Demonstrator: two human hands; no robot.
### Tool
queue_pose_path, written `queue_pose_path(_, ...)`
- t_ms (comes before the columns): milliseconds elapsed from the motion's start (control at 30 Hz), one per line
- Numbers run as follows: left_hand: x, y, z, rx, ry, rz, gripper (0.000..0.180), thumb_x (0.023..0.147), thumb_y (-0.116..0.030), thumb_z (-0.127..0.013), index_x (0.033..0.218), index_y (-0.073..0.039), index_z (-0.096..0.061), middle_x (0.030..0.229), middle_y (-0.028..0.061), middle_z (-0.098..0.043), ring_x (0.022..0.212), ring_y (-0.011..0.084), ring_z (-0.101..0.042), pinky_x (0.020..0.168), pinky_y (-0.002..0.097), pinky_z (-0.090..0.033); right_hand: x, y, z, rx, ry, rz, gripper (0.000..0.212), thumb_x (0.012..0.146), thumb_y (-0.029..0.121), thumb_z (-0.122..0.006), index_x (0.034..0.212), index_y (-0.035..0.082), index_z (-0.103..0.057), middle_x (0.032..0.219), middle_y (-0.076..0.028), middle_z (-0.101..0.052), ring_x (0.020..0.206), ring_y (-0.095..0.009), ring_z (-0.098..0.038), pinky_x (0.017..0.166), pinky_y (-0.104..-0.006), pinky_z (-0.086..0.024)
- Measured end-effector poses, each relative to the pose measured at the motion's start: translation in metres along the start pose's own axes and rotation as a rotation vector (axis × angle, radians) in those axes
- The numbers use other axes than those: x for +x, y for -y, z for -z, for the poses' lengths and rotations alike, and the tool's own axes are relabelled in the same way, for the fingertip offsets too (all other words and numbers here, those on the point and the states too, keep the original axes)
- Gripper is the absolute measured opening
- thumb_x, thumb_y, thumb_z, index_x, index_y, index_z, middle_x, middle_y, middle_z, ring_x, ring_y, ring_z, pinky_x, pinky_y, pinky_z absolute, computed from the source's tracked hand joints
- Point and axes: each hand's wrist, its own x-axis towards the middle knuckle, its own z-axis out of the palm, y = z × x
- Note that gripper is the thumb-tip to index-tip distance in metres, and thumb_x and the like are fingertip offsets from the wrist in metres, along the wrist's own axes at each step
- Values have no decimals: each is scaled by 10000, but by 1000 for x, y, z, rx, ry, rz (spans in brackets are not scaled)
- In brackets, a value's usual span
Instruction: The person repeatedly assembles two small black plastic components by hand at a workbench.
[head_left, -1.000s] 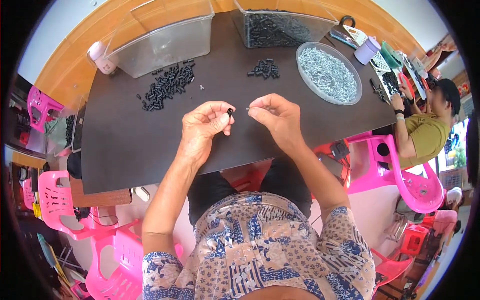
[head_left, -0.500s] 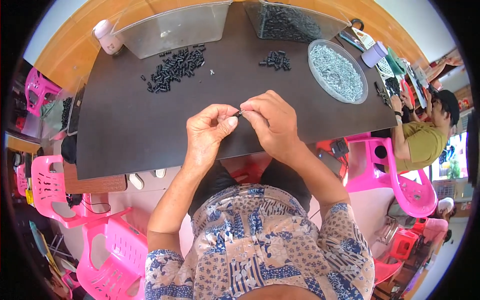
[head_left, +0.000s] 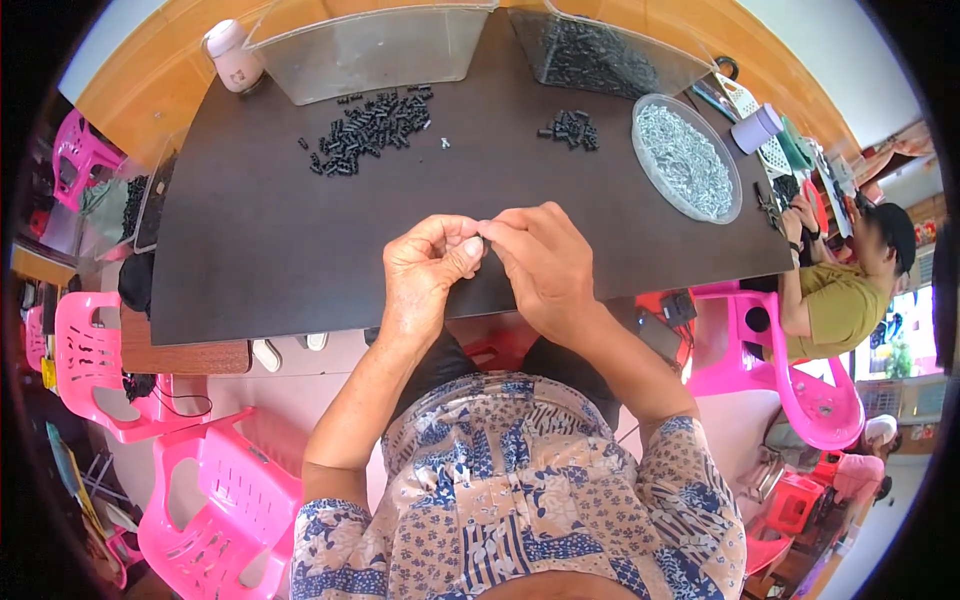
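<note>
My left hand [head_left: 425,262] is closed in a pinch on a small black cylindrical part [head_left: 485,242], mostly hidden by the fingers. Meeting it fingertip to fingertip over the near half of the table, my right hand [head_left: 548,258] is also pinched closed; whatever it grips is hidden. Beyond the left hand lies a loose pile of black cylindrical parts [head_left: 365,132], with a tiny silver piece [head_left: 445,143] beside it. A smaller group of black parts [head_left: 573,130] lies farther right. Small silver metal pieces [head_left: 685,160] fill a round clear tray [head_left: 714,219].
Two clear plastic bins stand along the far edge: the left bin [head_left: 370,60] and the right bin [head_left: 530,62], which holds black parts. A pink bottle [head_left: 235,60] and a purple cup [head_left: 757,130] flank them. A co-worker [head_left: 840,300] sits at right. Pink chairs [head_left: 215,490] surround the dark table [head_left: 270,250].
The view has shifted slightly, so the table items appear farther right and lower. The fingertips have closed together, and the shiny bit seen between them before is now hidden.
</note>
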Motion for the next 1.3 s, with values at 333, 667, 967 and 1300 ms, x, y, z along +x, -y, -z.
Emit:
queue_pose_path(333,0,1,22,5,-73,-70,144,814,-58,-658,937,11,-631,777,29,-622,663,81,-542,608,198,-450,14,-9,-17,303,132,-385,211,753,10,-617,960,37,-643,815,-109,-627,762,-244,-597,674,-331,-470)
queue_pose_path(667,1,8,33,-9,-107,-46,153,808,-54,-660,939,18,-629,820,80,-656,681,109,-582,600,212,-470,86,-103,-77,-14,125,-373,165,725,139,-610,823,29,-683,780,-181,-653,765,-337,-633,722,-411,-484)
queue_pose_path(967,1,8,36,-28,-87,-52,162,806,-58,-665,942,23,-631,819,84,-657,692,117,-592,607,220,-478,105,-112,-110,-195,310,-460,212,694,230,-655,730,23,-680,726,-203,-639,744,-366,-629,698,-443,-484)
queue_pose_path(1300,-4,8,35,-59,-123,-103,169,783,-55,-687,931,15,-647,813,77,-655,700,117,-597,623,222,-487,87,-141,-68,-95,167,-485,152,703,169,-632,781,53,-693,760,-170,-657,761,-326,-639,715,-400,-490)
